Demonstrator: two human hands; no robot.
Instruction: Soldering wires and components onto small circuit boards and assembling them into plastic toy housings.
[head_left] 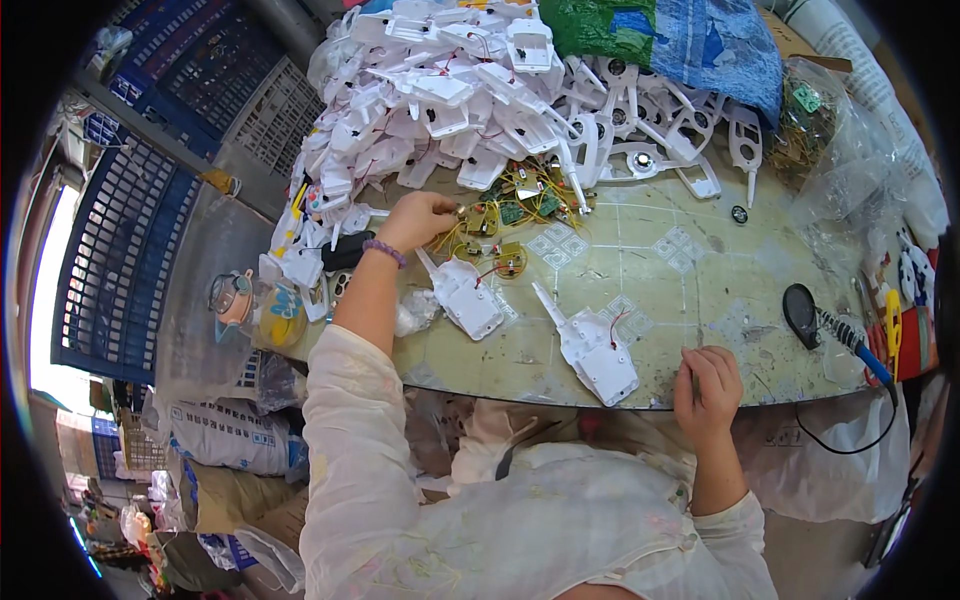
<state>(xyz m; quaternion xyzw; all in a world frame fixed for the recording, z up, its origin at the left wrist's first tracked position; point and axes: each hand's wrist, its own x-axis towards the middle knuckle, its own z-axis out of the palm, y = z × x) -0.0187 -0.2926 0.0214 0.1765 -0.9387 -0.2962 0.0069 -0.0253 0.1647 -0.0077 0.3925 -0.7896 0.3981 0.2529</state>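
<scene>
My left hand point(422, 220), with a purple band at the wrist, reaches to the near left edge of a small heap of circuit boards point(482, 220) with yellow wires. Its thumb and fingers are pinched together; what lies between the tips is too small to make out. Just below it, a white plastic shell point(468, 300) with a narrow stem and a red wire lies on the table. Another such shell point(600, 358) rests at the table's front edge. To its right, my right hand point(710, 388) sits by the edge, fingers curled in, with nothing visible in them.
A large pile of white shells point(430, 110) fills the back. White frames with round openings point(640, 160) lie beside it, partly under a blue and green sheet point(690, 45). At right are a soldering iron point(850, 335), a black oval piece point(800, 315) and a yellow cutter point(893, 325).
</scene>
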